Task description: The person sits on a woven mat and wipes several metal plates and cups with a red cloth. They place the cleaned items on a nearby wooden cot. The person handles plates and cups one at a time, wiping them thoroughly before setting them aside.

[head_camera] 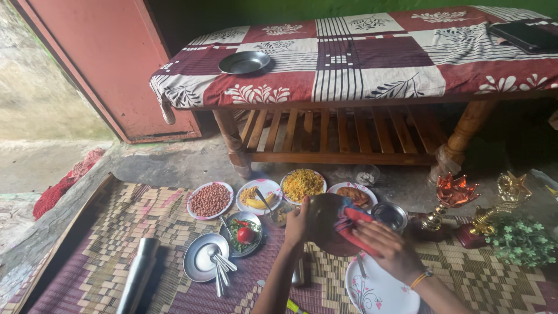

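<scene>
While the left hand (298,224) grips a metal plate (325,224) by its rim, the right hand (388,249) presses a red cloth (351,224) against it. Both hands are closed on these things above a woven mat (116,232).

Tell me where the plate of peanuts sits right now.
In the head view, the plate of peanuts lies on the woven mat, left of the person's hands, at the left end of the row of food plates, beside the plate with bananas.

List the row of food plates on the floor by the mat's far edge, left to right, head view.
Plate of peanuts → plate with bananas → plate of yellow puffed-rice mix → plate of fried snacks → small steel bowl.
</scene>
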